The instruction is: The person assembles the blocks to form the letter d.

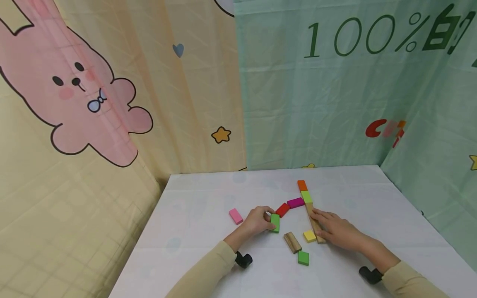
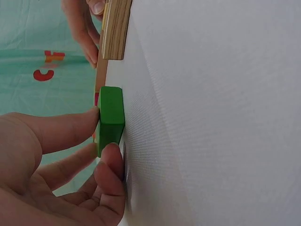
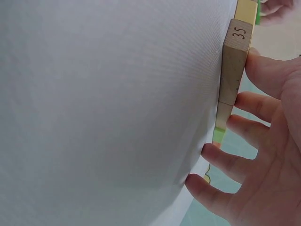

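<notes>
My left hand [image 1: 258, 220] pinches a green block [image 1: 275, 224] between thumb and fingers, low over the white tabletop. In the left wrist view that green block [image 2: 112, 106] stands on edge against the cloth. A red block [image 1: 283, 210] and a magenta block [image 1: 295, 203] run from it toward a row of blocks. My right hand [image 1: 340, 231] rests with extended fingertips along that row's natural wood blocks [image 1: 312, 218]. The right wrist view shows "35" on the end of the nearest wood block [image 3: 238, 34]. Farther up the row are a light green block [image 1: 307, 196] and an orange block [image 1: 302, 185].
A yellow block [image 1: 309, 236] lies left of the wood row. Nearer me are a grooved wood block [image 1: 292, 242] and another green block [image 1: 303, 258]. A pink block [image 1: 236, 216] lies beyond my left forearm. Printed curtains [image 1: 328, 103] hang behind the table [image 1: 201, 194].
</notes>
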